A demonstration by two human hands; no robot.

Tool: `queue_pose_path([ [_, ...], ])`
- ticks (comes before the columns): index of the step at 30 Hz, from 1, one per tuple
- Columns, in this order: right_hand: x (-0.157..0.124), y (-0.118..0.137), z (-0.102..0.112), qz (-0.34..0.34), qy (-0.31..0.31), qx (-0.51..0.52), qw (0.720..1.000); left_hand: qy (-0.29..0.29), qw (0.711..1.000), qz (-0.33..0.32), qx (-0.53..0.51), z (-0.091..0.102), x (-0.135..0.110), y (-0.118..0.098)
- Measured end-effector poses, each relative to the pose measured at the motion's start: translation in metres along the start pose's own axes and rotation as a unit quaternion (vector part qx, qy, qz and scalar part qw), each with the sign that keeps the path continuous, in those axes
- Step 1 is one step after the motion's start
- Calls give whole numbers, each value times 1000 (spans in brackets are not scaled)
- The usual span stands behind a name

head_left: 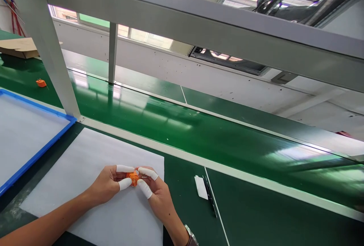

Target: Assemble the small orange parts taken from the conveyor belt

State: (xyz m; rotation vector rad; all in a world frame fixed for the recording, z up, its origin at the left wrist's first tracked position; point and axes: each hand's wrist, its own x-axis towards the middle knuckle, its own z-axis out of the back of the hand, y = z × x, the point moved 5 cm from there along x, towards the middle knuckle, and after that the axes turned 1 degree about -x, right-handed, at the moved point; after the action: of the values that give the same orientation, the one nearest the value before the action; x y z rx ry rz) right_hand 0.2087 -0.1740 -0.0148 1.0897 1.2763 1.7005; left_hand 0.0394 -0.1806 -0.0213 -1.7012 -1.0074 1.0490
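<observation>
A small orange plastic piece [133, 179] is held up over a white foam sheet [93, 162]. My left hand [109, 181] pinches its left side between thumb and forefinger, both in white finger cots. My right hand [155, 189] is closed at its right edge, thumb and forefinger also in white finger cots. The fingertips hide part of the piece, so its full shape does not show. A watch [191, 235] is on my right wrist.
A blue-edged tray [42, 151] lies at left. A white card-like piece [201, 187] and a thin black tool [211, 196] lie at right. Beyond the pale rail [182, 151], a green conveyor belt [148, 117] carries another orange piece [41, 83]. A metal frame post [54, 48] stands at left.
</observation>
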Motion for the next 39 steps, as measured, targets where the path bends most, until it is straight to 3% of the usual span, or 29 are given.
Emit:
queue_pose_path([
  [4,0,-6,-6,-108,48,87,989,13,1000,6,4,-1,-2,6],
  [10,5,7,-10,-106,25,74,991,29,998,-11,52,-2,-6,-4],
  [19,-2,-5,-5,-106,7,37,994,-2,998,-3,63,-5,-4,-7],
  [22,0,1,10,-50,-33,-102,993,0,998,3,70,-3,-2,-6],
  [25,2,7,23,61,-93,-247,963,-6,997,16,79,1,0,-5],
  [28,3,1,22,128,-80,-326,933,-3,997,18,76,3,0,-6],
  [31,4,-4,17,143,-57,-364,918,2,998,21,63,3,-1,-7],
  [34,5,-5,16,132,-54,-360,922,9,999,32,36,3,-1,0],
  [39,6,-6,17,134,-58,-363,920,-59,996,14,59,9,0,8],
])
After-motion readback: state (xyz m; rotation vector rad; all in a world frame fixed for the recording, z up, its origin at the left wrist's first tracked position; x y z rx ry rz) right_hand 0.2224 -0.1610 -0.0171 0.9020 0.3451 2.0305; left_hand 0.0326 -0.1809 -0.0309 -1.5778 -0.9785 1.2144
